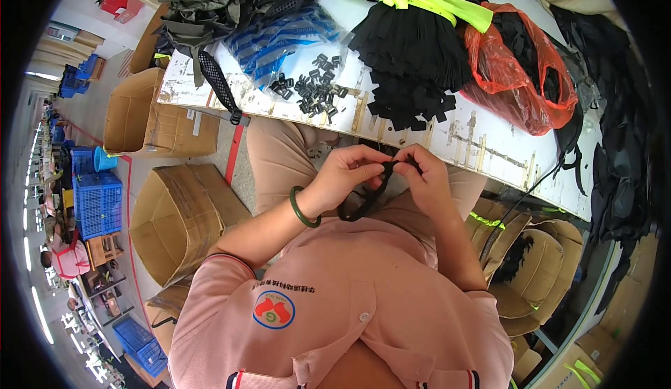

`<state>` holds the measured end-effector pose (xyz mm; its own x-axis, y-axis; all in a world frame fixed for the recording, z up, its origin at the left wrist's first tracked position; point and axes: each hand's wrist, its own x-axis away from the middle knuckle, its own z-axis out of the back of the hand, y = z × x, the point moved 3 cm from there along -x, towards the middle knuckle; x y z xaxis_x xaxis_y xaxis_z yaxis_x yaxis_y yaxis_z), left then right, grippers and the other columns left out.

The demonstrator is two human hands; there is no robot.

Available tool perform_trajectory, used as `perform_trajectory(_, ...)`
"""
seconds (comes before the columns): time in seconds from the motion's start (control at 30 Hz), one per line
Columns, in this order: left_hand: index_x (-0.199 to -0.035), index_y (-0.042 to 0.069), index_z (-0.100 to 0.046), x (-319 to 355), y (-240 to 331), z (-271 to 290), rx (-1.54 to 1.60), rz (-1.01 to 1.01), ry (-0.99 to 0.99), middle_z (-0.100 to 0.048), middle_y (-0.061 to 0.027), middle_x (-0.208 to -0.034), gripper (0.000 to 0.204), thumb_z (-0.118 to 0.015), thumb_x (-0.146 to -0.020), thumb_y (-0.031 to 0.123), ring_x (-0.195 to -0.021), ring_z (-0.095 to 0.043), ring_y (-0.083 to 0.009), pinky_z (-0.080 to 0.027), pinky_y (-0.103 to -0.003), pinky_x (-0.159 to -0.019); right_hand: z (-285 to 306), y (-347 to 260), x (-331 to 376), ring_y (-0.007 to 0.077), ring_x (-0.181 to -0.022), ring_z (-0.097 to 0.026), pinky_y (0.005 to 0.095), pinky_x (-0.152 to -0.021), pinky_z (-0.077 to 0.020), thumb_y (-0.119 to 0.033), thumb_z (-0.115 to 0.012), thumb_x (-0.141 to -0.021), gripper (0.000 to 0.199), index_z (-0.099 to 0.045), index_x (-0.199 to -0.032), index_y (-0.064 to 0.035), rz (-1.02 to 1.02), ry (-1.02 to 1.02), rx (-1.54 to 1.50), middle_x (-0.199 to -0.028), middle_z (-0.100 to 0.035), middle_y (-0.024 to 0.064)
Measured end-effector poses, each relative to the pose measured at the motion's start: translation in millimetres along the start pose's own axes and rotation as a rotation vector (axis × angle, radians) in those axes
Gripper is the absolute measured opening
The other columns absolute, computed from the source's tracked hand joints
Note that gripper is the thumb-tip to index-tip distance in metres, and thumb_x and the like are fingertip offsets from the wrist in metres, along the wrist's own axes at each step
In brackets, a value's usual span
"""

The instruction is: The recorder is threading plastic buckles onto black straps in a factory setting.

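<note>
In the head view, both hands raised close together at the centre of the frame, just below the near edge of the white, worn table (433, 141). Left forearm (269, 229) slanting up from the lower left, with a green bracelet (296, 211) round the wrist; right forearm (458, 246) rising more steeply from the lower right. Left hand (349, 170) curled, thumb and forefinger narrowed to a pinch on a black strap (358, 214); right hand (428, 176) bent inward, likewise pinching at the strap, fingertips of both nearly touching.

Strap at the centre of the frame, between the hands and drooping below the left one: narrow, dark, limp, bent into a curve in front of the tan trousers (276, 160). Upper part covered by fingers; cannot tell whether a small fitting sits on it.

By count: one strap in hand; one bundle of black straps (409, 50) at upper centre, tied with one yellow-green band (447, 3); one red plastic bag (500, 85) at upper right; one blue-and-clear bag (283, 36) at upper left of centre; beside it small black buckles (318, 94), dozens, overlapping too much for an exact number.
</note>
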<state>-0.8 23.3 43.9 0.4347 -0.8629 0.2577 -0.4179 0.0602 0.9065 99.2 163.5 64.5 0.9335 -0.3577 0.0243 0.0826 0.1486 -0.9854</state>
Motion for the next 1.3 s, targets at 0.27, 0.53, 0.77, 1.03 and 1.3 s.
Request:
perform_trajectory(0.27, -0.084, 0.003, -0.053, 0, 11, -4, -0.022, 0.032, -0.174, -0.057, -0.0006, -0.077, 0.010, -0.059, -0.084, -0.004, -0.066, -0.057, -0.0075, -0.048, -0.020, -0.060, -5, 9, 0, 0.0058, -0.069, -0.049, 0.0197, -0.063, -0.0404, 0.000, -0.058, -0.082, 0.007, -0.056, -0.089, -0.0020, 0.035, -0.015, -0.034, -0.079, -0.056, -0.0016)
perform_trajectory(0.53, -0.092, 0.005, -0.048, 2, 12, -1, -0.745, -0.391, 0.125, -0.054, 0.0000, -0.080, 0.018, -0.055, -0.082, -0.007, -0.066, -0.050, -0.0066, -0.042, -0.021, -0.059, -14, 6, 7, 0.0083, -0.069, -0.052, 0.0230, -0.064, -0.0441, -0.002, -0.058, -0.082, 0.004, -0.057, -0.086, 0.0004, -0.186, 0.126, -0.249, -0.074, -0.058, 0.0016)
perform_trajectory(0.77, -0.099, 0.003, -0.054, -15, 19, 3, -0.123, -0.018, -0.055, -0.056, 0.0008, -0.079, 0.013, -0.057, -0.088, 0.009, -0.067, -0.049, -0.0048, -0.043, -0.021, -0.061, 2, -7, 3, 0.0149, -0.064, -0.055, 0.0261, -0.060, -0.0443, -0.001, -0.060, -0.080, 0.008, -0.056, -0.087, 0.0006, 0.009, 0.153, 0.142, -0.072, -0.058, 0.0088)
perform_trajectory(1.03, -0.089, 0.001, -0.054, -13, -6, -1, -0.564, -0.105, -0.131, -0.055, -0.0098, -0.070, 0.020, -0.061, -0.084, 0.020, -0.060, -0.050, -0.0170, -0.040, -0.031, -0.055, 14, -10, 1, 0.0123, -0.055, -0.052, 0.0258, -0.050, -0.0404, -0.004, -0.061, -0.081, 0.007, -0.055, -0.082, 0.0001, 0.053, 0.138, 0.144, -0.070, -0.059, 0.0050)
perform_trajectory(1.3, -0.094, 0.000, -0.055, -15, -15, -21, -0.639, -0.302, -0.262, -0.053, -0.0108, -0.070, 0.013, -0.048, -0.090, 0.011, -0.062, -0.052, -0.0220, -0.043, -0.032, -0.061, 24, 22, 10, 0.0046, -0.047, -0.038, 0.0197, -0.042, -0.0251, -0.007, -0.063, -0.078, 0.009, -0.054, -0.077, -0.0052, -0.420, -0.081, -0.952, -0.065, -0.055, 0.0033)
